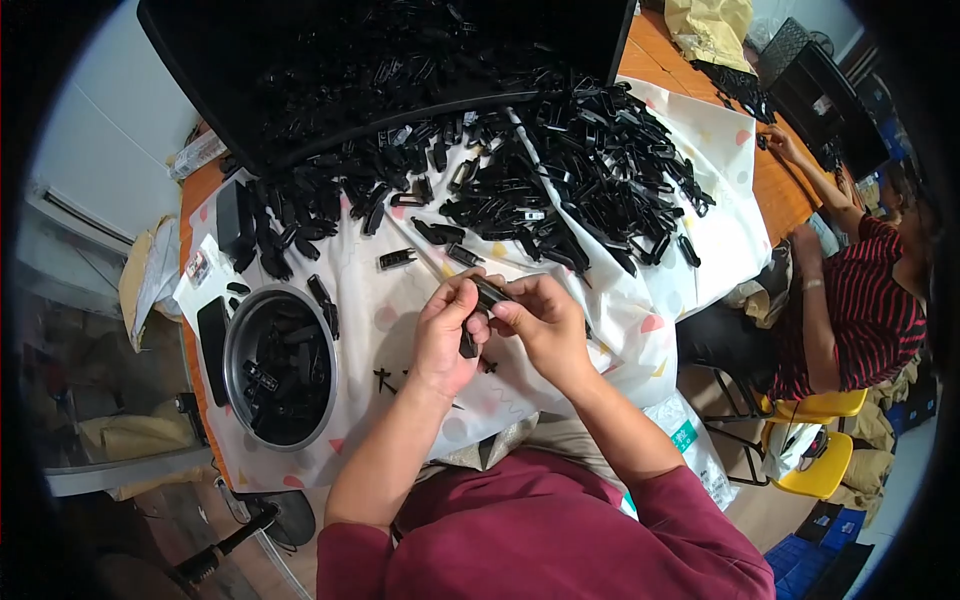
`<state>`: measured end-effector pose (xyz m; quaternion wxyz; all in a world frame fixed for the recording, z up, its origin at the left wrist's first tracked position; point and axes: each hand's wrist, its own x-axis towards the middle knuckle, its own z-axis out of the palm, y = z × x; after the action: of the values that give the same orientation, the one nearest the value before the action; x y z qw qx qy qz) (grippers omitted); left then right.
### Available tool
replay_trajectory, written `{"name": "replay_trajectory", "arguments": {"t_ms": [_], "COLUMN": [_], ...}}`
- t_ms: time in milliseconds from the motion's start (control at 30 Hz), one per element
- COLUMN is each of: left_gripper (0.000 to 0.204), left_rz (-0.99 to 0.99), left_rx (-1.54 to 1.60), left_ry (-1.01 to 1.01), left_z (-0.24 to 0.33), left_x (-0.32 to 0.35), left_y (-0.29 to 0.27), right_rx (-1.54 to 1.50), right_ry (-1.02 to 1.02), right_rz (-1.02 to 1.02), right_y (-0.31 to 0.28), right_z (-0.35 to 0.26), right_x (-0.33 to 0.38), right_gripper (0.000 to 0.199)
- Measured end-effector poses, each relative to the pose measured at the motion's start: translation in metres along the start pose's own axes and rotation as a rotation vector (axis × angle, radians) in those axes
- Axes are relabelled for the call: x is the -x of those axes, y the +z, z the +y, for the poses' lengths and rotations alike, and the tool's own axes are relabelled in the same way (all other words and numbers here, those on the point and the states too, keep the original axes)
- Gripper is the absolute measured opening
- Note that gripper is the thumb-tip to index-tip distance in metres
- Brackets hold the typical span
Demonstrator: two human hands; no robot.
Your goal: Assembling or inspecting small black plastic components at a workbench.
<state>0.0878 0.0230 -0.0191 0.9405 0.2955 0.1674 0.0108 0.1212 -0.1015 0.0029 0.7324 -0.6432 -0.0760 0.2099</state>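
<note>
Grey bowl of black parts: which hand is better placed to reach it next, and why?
Probably the left hand: the grey bowl stands on that side, and the right hand is farther off. Both hold a black part, though.

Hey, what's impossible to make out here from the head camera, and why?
Held black part, full shape: head view, hidden by the left hand and right hand.
Grey bowl, floor: head view, covered by loose pieces.
Large black bin, far end: head view, cut off by the picture's top edge.
</note>
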Motion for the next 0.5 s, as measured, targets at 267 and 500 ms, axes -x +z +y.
{"name": "replay_trajectory", "arguments": {"t_ms": [267,500], "left_gripper": [0.017,0.011], "left_rz": [0.294,0.079], "left_rx": [-0.999,-2.091], "left_ry": [0.635,0.624], "left_z": [0.022,0.037], "left_x": [-0.053,-0.046], "left_y": [-0.027,-0.018], "right_rx": [0.754,0.748], "right_ry": [-0.305,-0.546], "right_rz": [0.170,0.213], "right_y": [-0.019,-0.014], "right_z": [0.006,-0.003], "right_x": [-0.096,-0.088], "right_gripper": [0.029,0.013]}}
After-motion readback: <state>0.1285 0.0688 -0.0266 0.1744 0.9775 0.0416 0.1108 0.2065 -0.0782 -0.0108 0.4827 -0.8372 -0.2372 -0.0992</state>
